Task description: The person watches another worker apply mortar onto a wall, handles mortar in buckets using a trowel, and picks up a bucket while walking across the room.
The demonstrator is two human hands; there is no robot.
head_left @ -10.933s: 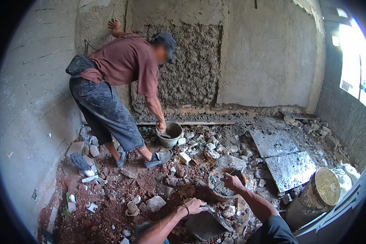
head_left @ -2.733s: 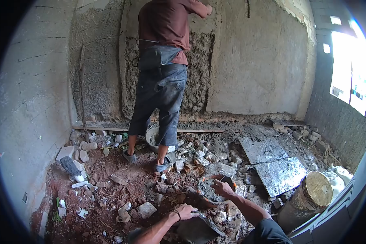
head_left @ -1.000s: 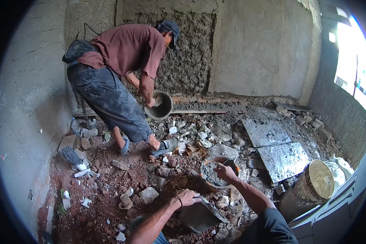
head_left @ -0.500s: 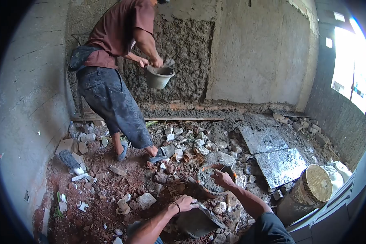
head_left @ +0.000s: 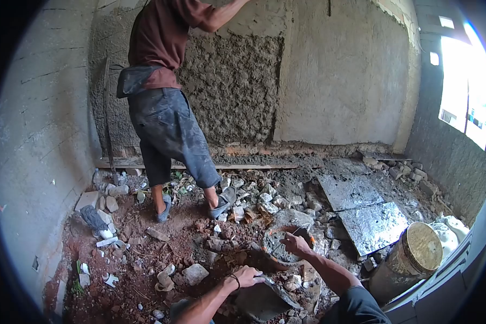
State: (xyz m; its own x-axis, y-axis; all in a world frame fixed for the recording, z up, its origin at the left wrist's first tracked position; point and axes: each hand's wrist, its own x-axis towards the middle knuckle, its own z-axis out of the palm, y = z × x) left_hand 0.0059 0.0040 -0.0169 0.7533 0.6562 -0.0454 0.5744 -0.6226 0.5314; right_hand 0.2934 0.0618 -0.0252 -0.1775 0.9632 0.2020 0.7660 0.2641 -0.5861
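My left hand (head_left: 248, 277) grips the upper edge of a grey, flat-sided thing (head_left: 264, 299) coated in mortar; its kind is unclear. It stands tilted on the rubble close to me. My right hand (head_left: 296, 244) is closed over a round tub (head_left: 275, 260) with an orange rim and grey mortar inside. A thin rod shows at the fingers, but whether it is a tool or the tub's wire handle I cannot tell. The tub sits just beyond the grey thing, among stones.
A co-worker (head_left: 167, 97) stands ahead on the left, facing a roughly plastered wall (head_left: 232, 86). Two metal sheets (head_left: 372, 227) lie at the right, with a dirty bucket (head_left: 410, 259) nearer me. Broken stones (head_left: 194, 274) and red soil cover the floor.
The co-worker has straightened up and moved slightly right, raising an arm out of view; the bucket they held is no longer visible. My hands have hardly moved.
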